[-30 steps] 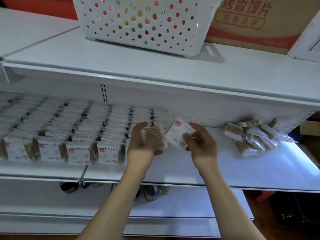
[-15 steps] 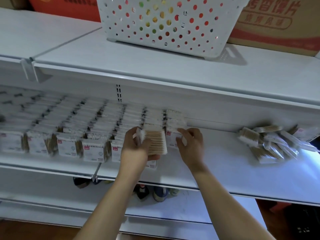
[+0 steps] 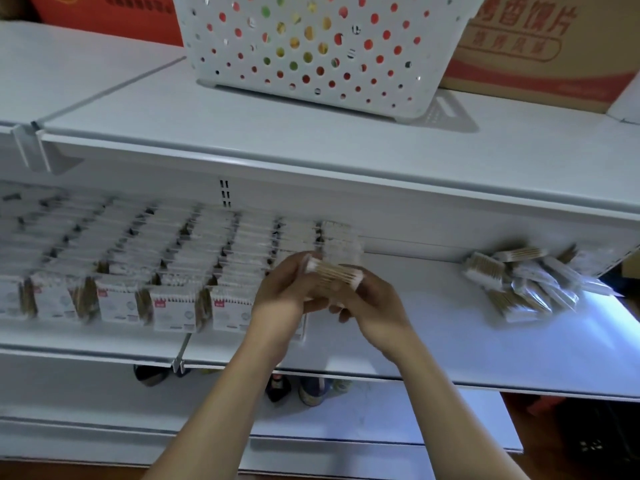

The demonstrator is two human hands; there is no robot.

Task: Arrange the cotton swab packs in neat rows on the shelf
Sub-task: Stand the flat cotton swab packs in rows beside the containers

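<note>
Pack I held between my left hand and right hand: clear glossy plastic film over pale wooden sticks with white cotton tips. Rows of packs on the left had matt white printed paper fronts, wood-coloured sticks showing at the sides. Loose pile on the far right: same shiny film, catching glare. Shelf was smooth white painted metal, slight sheen on the right. Basket on the top shelf: white matt plastic, perforated. Carton beside it: brown cardboard, red print.
</note>
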